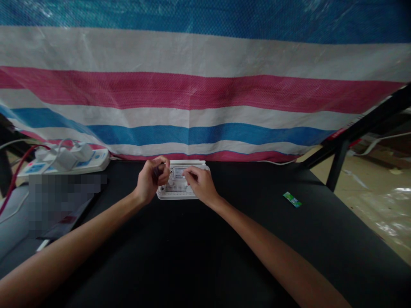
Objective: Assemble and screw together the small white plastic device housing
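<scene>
A white, vented plastic device (pixel 177 190), lying underside up with a label on it, rests on the black table (pixel 205 239) near its far edge. My left hand (pixel 150 180) is closed around a small dark tool whose tip points down at the device's left part. My right hand (pixel 201 184) lies on the device's right side, fingertips pressing near the label. What kind of tool it is I cannot make out.
A white power strip (pixel 66 164) with plugged adapters and a red cable sits at the far left. A small green packet (pixel 292 199) lies to the right. A striped tarp (pixel 205 94) hangs behind. A black frame leg (pixel 337 164) stands at the right.
</scene>
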A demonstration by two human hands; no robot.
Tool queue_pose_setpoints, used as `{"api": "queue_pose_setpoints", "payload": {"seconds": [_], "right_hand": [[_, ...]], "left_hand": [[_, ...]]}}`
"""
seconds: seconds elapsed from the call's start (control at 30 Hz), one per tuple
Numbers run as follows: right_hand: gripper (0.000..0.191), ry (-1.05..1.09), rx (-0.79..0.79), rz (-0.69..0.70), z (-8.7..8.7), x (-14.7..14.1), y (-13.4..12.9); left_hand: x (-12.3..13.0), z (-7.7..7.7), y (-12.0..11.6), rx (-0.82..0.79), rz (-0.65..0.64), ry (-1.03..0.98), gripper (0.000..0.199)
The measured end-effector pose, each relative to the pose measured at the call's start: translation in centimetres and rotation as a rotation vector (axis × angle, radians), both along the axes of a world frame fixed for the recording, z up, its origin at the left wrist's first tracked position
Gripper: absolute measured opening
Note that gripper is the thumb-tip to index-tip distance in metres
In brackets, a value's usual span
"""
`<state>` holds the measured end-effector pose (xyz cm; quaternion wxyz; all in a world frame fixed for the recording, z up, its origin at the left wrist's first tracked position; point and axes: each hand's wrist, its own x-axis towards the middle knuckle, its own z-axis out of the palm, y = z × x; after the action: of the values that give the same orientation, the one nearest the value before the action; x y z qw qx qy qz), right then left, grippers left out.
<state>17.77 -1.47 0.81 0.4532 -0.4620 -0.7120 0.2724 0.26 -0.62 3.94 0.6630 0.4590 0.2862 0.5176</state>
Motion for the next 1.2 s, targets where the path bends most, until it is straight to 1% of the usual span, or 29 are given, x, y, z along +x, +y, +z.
{"api": "queue_pose_setpoints", "payload": {"seconds": [0.1,0.13,0.2,0.27,0.37,0.4,0.43,0.47,0.5,0.57,0.6,0.67,0.77,0.83,0.93,1.03,1.07,1.13,1.17,1.2], "right_hand": [[0.018,-0.006,0.002,-0.006,0.0,0.0,0.0],[0.019,-0.01,-0.001,-0.008,0.0,0.0,0.0],[0.018,-0.016,-0.008,-0.011,0.0,0.0,0.0],[0.018,-0.015,-0.01,-0.009,0.0,0.0,0.0],[0.018,-0.017,-0.01,-0.008,-0.1,0.0,0.0],[0.019,-0.02,-0.01,-0.008,-0.1,0.0,0.0],[0.019,-0.021,-0.008,-0.007,0.0,0.0,0.0],[0.019,-0.021,-0.005,-0.005,0.0,0.0,0.0],[0.019,-0.019,-0.003,-0.004,0.0,0.0,0.0],[0.018,-0.015,-0.005,-0.001,0.0,0.0,0.0],[0.018,-0.013,-0.006,0.0,0.0,0.0,0.0],[0.018,-0.013,-0.005,0.002,0.0,0.0,0.0],[0.017,-0.017,0.001,0.005,0.0,0.0,0.0],[0.018,-0.023,0.003,0.006,0.1,0.0,0.0],[0.02,-0.026,0.009,0.005,0.1,0.0,0.0],[0.019,-0.02,0.01,0.002,0.1,-0.1,0.0],[0.02,-0.021,0.008,0.001,0.1,-0.1,0.0],[0.02,-0.022,0.002,-0.006,0.0,-0.1,0.0],[0.02,-0.021,-0.003,-0.01,0.0,-0.1,0.0],[0.02,-0.019,-0.007,-0.013,-0.1,-0.1,0.0]], "left_hand": [[1.3,0.0,-1.6,0.014,0.359,0.048,0.03],[1.6,0.0,-2.2,0.018,0.428,0.059,0.034],[2.1,0.2,-3.0,-0.001,0.475,0.054,0.035],[2.3,0.4,-3.4,-0.036,0.467,0.006,0.03],[1.8,0.6,-3.0,-0.064,0.412,-0.061,0.026],[1.5,0.6,-2.6,-0.065,0.364,-0.072,0.026],[1.1,0.5,-2.0,-0.066,0.289,-0.079,0.026],[0.6,0.4,-1.4,-0.059,0.193,-0.083,0.027],[0.0,0.3,-0.7,-0.056,0.046,-0.067,0.029],[-1.0,0.2,0.5,-0.059,-0.293,-0.02,0.031],[-1.5,0.1,1.0,-0.053,-0.413,-0.008,0.031],[-2.1,0.1,1.7,-0.021,-0.506,-0.022,0.03],[-2.3,0.1,1.8,0.01,-0.535,-0.045,0.028],[-2.3,0.2,1.7,-0.002,-0.558,-0.041,0.027],[-2.5,0.5,1.6,-0.06,-0.588,0.005,0.031],[-2.8,1.2,2.0,-0.116,-0.565,0.074,0.032],[-2.8,1.4,2.1,-0.119,-0.544,0.102,0.031],[-2.5,1.7,2.2,-0.092,-0.442,0.163,0.028],[-2.2,1.7,2.0,-0.065,-0.344,0.185,0.025],[-1.8,1.7,1.7,-0.034,-0.218,0.198,0.022]]}}
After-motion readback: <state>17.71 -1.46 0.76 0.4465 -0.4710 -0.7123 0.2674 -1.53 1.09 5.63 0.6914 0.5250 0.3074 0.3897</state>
